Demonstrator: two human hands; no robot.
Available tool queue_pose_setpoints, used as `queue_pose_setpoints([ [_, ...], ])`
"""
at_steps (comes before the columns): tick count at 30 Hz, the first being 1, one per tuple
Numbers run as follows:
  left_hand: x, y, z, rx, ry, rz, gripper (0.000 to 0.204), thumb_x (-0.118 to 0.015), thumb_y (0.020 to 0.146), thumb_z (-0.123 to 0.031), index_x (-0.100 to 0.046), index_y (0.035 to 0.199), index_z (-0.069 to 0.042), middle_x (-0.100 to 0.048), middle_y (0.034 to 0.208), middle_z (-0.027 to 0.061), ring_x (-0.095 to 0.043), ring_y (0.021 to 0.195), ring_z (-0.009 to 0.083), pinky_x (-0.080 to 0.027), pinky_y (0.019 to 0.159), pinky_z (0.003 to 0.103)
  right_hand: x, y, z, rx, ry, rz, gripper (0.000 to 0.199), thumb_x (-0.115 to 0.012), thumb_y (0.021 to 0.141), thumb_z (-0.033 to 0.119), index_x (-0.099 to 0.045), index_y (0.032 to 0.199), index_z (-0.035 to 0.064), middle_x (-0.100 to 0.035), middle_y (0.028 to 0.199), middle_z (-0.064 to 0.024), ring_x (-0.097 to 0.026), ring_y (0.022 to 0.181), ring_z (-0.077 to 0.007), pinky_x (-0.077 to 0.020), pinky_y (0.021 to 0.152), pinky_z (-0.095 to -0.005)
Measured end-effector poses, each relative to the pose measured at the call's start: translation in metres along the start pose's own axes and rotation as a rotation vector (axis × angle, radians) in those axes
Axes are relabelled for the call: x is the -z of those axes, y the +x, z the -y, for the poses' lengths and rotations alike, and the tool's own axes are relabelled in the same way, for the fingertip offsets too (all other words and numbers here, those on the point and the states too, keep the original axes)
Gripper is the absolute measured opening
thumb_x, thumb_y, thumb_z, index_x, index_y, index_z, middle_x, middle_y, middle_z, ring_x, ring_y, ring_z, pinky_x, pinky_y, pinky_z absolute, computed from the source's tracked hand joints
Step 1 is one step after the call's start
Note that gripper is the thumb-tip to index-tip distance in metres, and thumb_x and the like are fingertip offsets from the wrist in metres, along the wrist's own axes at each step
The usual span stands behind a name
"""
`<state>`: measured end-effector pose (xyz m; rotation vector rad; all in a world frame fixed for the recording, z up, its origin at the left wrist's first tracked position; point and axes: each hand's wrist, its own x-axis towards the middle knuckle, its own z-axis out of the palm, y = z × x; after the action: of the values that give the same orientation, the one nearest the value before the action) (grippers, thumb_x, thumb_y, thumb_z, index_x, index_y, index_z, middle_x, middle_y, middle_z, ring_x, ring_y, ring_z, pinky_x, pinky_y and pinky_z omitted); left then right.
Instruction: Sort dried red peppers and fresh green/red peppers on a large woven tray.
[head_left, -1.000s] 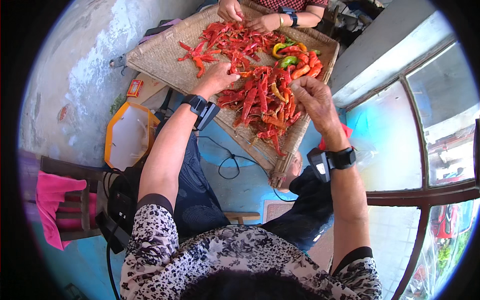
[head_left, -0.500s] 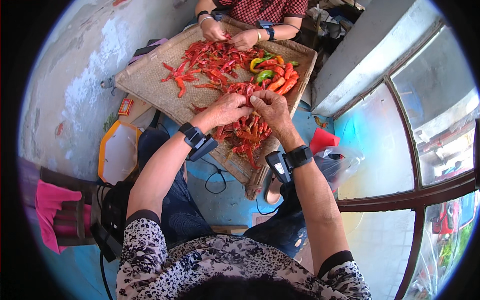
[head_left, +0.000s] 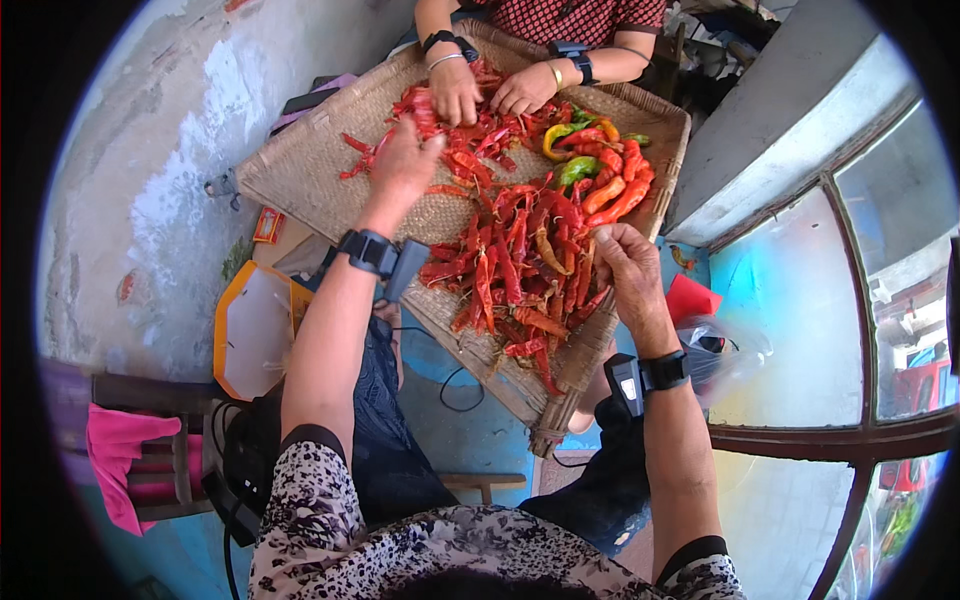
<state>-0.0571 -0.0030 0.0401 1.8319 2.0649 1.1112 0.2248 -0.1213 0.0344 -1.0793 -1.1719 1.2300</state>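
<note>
A wide woven tray (head_left: pixel 310 165) holds dried red chili peppers. My left hand (head_left: pixel 400 170) is above its far left part, beside the far heap of peppers (head_left: pixel 480 150); motion smears its fingers, and a red blur lies just beyond them. At the right side of the nearer heap of dried red peppers (head_left: pixel 515 255), my right hand (head_left: pixel 632 265) has its thumb and fingers pressed together. Whatever may be in that pinch is too small to make out. Fresh red, orange and green peppers (head_left: pixel 605 175) lie in the tray's right corner.
Across the tray, another person's two hands (head_left: pixel 500 95) work in the far heap. An orange-rimmed box (head_left: pixel 225 335) stands at the left, near a chair with a pink cloth (head_left: pixel 125 460). Windows (head_left: pixel 790 330) and a plastic bag (head_left: pixel 735 355) are at the right.
My hands have parted: the left moved away to the far heap, the right moved right and nearer. The other person's hands have lowered onto the peppers. The whole view has shifted slightly.
</note>
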Motion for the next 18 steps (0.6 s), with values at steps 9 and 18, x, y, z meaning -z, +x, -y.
queue_pose_setpoints([
  [9,-0.032,-0.040,-0.018,-0.229,-0.055,0.604,0.040,-0.053,0.087,-0.041,-0.062,0.085,-0.002,-0.060,0.072,0.0144,-0.060,0.070,0.0263,-0.046,0.066,0.039,-0.012,-0.016,0.011,0.008,-0.061,-0.029,0.016,-0.057,0.092,0.018,-0.060,0.094,0.0028,-0.052,0.065,0.0032,-0.043,0.051,-0.0025,-0.0357,0.046,-0.0172],
  [18,-0.048,-0.042,-0.026,-0.232,-0.040,0.705,0.051,-0.059,0.082,-0.042,-0.045,0.056,0.000,-0.040,0.049,0.0094,-0.041,0.047,0.0199,-0.035,0.050,0.039,-0.016,-0.018,0.017,0.008,-0.125,0.008,0.014,-0.056,0.092,0.015,-0.059,0.095,0.0015,-0.053,0.068,0.0042,-0.044,0.056,-0.0022,-0.0367,0.050,-0.0172],
])
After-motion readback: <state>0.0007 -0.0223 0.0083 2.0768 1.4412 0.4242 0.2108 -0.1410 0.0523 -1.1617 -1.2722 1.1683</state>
